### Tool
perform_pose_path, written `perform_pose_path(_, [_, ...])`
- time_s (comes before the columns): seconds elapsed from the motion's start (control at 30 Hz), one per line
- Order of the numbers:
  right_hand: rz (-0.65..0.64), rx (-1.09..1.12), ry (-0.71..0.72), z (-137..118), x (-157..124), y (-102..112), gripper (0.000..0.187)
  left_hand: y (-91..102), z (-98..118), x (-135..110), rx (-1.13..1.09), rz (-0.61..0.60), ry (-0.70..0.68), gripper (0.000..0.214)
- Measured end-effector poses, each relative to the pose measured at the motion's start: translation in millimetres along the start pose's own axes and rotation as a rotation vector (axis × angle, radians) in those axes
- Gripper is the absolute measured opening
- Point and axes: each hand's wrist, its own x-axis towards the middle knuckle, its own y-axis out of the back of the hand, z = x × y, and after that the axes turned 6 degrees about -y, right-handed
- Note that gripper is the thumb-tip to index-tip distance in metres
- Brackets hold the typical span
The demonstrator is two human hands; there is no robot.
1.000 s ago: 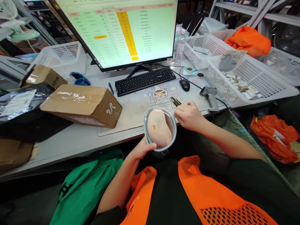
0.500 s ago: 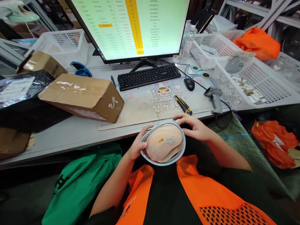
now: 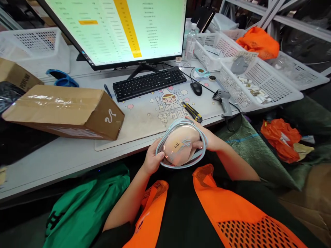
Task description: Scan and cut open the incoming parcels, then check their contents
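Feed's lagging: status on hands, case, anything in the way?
Left hand, right hand holding blue-rimmed case. Case at front of desk. Utility knife beyond on mat, seemingly not blocking.

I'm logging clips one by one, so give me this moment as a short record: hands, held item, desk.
Left hand: grips left side of case, thumb in front
Right hand: holds right side of case
Case look: clear front, pale blue rim, handwritten yellow label
Case open or closed: cannot tell
Beyond case: knife on mat
Further back: keyboard, mouse to its right
Desk right: scanner
Desk left: cardboard box
Monitor: lit, showing a table
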Motion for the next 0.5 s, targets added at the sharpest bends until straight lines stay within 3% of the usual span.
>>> perform_pose_path(0.17, [-0.023,0.148,-0.059,-3.8,25.5,-19.0,0.115,9.6,27.0,-6.4,0.262,-0.052,-0.125,0.053])
perform_pose_path(0.3, [0.096,0.260,-0.046,-3.1,37.4,-39.0,0.081,5.4,33.1,-19.5,0.298,0.069,-0.149,0.048])
perform_pose_path(0.4, [0.367,0.448,-0.039,5.1,44.4,-26.3,0.060,13.5,23.9,-24.5,0.226,0.266,-0.101,0.047])
perform_pose_path(0.5, [0.810,0.644,0.021,19.7,53.9,13.4,0.051,42.5,14.6,-9.5,0.132,0.468,-0.053,0.055])
